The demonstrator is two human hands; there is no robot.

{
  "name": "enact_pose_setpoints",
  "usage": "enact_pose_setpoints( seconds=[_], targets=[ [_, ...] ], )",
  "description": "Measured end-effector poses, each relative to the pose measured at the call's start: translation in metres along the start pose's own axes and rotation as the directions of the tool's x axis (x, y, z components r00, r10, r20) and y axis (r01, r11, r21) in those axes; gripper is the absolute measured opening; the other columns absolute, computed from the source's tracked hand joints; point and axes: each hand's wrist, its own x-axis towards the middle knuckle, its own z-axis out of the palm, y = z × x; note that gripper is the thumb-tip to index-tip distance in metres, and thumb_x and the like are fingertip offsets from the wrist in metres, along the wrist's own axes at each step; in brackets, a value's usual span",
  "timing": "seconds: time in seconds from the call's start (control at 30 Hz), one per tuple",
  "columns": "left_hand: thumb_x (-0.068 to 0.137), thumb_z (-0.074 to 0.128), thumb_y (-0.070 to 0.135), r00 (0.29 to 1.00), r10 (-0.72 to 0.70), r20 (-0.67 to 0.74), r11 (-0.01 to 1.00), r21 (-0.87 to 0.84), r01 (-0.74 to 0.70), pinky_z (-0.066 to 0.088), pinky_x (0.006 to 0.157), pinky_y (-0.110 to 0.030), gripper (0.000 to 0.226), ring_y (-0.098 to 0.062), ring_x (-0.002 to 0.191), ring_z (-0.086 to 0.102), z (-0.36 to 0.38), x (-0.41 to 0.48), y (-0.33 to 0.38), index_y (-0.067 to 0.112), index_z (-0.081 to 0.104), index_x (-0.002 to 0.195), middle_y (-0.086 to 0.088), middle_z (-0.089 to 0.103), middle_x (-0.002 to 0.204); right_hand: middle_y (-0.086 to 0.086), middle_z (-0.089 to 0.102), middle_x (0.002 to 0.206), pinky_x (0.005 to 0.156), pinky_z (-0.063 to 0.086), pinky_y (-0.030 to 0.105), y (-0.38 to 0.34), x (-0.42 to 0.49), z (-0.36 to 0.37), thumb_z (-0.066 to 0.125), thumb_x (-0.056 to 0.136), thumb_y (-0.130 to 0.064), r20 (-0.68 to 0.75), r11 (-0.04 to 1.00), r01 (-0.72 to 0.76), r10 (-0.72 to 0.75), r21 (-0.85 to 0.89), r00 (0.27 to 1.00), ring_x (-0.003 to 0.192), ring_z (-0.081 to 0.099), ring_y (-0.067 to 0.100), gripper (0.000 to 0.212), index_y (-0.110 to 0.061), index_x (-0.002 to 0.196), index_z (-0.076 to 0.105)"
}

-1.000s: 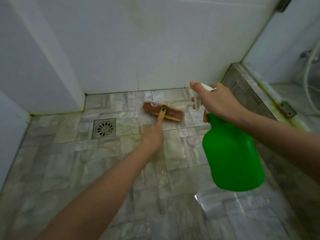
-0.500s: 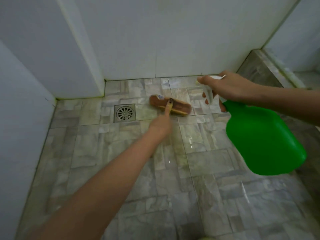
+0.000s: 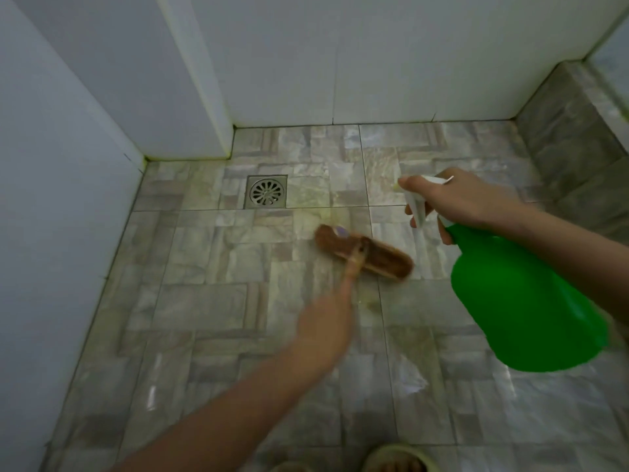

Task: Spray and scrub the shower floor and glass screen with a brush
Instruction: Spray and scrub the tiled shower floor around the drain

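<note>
brush [image 3: 364,257] has come back toward me since a second ago: it was up level with the drain [image 3: 266,191], close to the back wall [image 3: 374,63]. now it sits on the near side of the grout line, bristles down on the shower floor [image 3: 204,301], right of and below the drain. my left hand [image 3: 323,335] is blurred, mid-stroke, fingers wrapped on the brush handle as far as i can tell. my right hand [image 3: 466,199] grips the neck of the green spray bottle [image 3: 524,301], fingers round the trigger, bottle held off the floor, nozzle toward the far tiles. judgement: pull stroke of the floor scrub, floor only partly covered, glass screen not started and not clearly in view. room: open tiles to the left and toward me. left wall [image 3: 51,233] closes that side, raised kerb [image 3: 571,148] bounds the right, and the bottle hangs just beside the brush path. slipper [image 3: 398,459] at bottom edge.
</note>
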Motion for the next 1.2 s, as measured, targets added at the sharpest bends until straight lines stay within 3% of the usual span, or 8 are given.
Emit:
enact_pose_setpoints(
  seconds=[0.13,0.33,0.43,0.57,0.7,0.9,1.13,1.2],
  targets=[
    [0.097,0.033,0.009,0.962,-0.266,-0.054,0.963,-0.056,0.263,0.043,0.05,-0.032,0.079,-0.018,0.055,0.052,-0.036,0.04,-0.034,0.046,-0.02,0.142,-0.01,0.06,0.077,0.015,0.076,0.087,0.043,0.046,0.024,-0.004,0.005,0.01,0.052,0.095,-0.054,0.046,1.0,0.013,-0.014,0.02,0.999,0.036,0.056,0.02,0.056,-0.001,0.09,0.07],
    [0.098,0.032,0.014,0.985,-0.162,-0.049,0.985,-0.074,0.159,0.032,0.043,-0.028,0.08,-0.013,0.047,0.047,-0.01,-0.002,-0.028,0.057,-0.025,0.134,-0.001,0.05,0.06,0.011,0.077,0.084,0.051,0.048,0.026,-0.015,0.019,0.025,0.05,0.095,-0.056,0.071,0.999,0.043,-0.042,-0.004,0.997,0.04,0.06,0.024,0.059,0.0,0.093,0.07],
    [0.097,0.032,0.014,0.965,-0.242,-0.102,0.97,-0.017,0.241,0.04,0.053,-0.033,0.073,-0.019,0.057,0.05,-0.037,0.058,-0.058,0.044,-0.013,0.146,-0.009,0.059,0.077,0.011,0.077,0.082,0.053,0.05,0.027,-0.019,0.029,0.031,0.048,0.095,-0.057,0.078,0.997,0.071,-0.071,-0.003,0.994,0.039,0.061,0.023,0.061,0.0,0.091,0.071],
    [0.094,0.036,0.008,0.926,-0.364,-0.1,0.931,-0.045,0.362,0.032,0.049,-0.03,0.079,-0.015,0.054,0.047,-0.058,0.067,-0.07,0.038,-0.013,0.147,-0.003,0.048,0.065,0.01,0.076,0.083,0.051,0.051,0.029,-0.021,0.033,0.038,0.051,0.093,-0.057,0.109,0.997,0.069,-0.073,0.038,0.991,0.036,0.059,0.022,0.058,-0.001,0.099,0.067],
    [0.098,0.033,0.015,0.937,-0.326,-0.126,0.945,-0.052,0.322,0.041,0.05,-0.033,0.082,-0.017,0.052,0.051,-0.023,0.019,-0.067,0.056,-0.031,0.129,-0.003,0.052,0.062,0.01,0.076,0.085,0.052,0.051,0.028,-0.025,0.038,0.038,0.05,0.095,-0.054,0.127,0.994,0.093,-0.098,0.048,0.987,0.035,0.058,0.022,0.056,-0.002,0.093,0.069],
    [0.095,0.035,0.007,0.921,-0.375,-0.106,0.925,0.011,0.379,0.039,0.055,-0.033,0.076,-0.015,0.055,0.048,-0.071,0.104,-0.086,0.036,-0.011,0.149,-0.004,0.048,0.068,0.011,0.076,0.083,0.055,0.052,0.03,-0.033,0.05,0.039,0.048,0.094,-0.058,0.103,0.994,0.089,-0.096,0.069,0.99,0.036,0.06,0.022,0.06,-0.003,0.089,0.071],
    [0.098,0.032,0.014,0.972,-0.196,-0.132,0.974,0.086,0.209,0.039,0.053,-0.034,0.073,-0.018,0.055,0.049,-0.044,0.093,-0.076,0.046,-0.015,0.144,-0.005,0.055,0.072,0.005,0.072,0.059,0.059,0.054,0.034,-0.033,0.062,0.032,0.045,0.092,-0.065,0.094,0.995,0.074,-0.08,0.067,0.992,0.033,0.059,0.017,0.062,-0.007,0.101,0.067],
    [0.097,0.031,0.011,0.963,-0.201,-0.182,0.969,0.107,0.223,0.037,0.052,-0.032,0.072,-0.018,0.057,0.05,-0.065,0.135,-0.084,0.041,-0.013,0.146,-0.006,0.056,0.075,0.004,0.075,0.07,0.054,0.051,0.031,-0.036,0.069,0.033,0.048,0.091,-0.063,0.089,0.99,0.072,-0.084,0.125,0.992,0.034,0.059,0.02,0.062,-0.005,0.101,0.068]
  ],
)
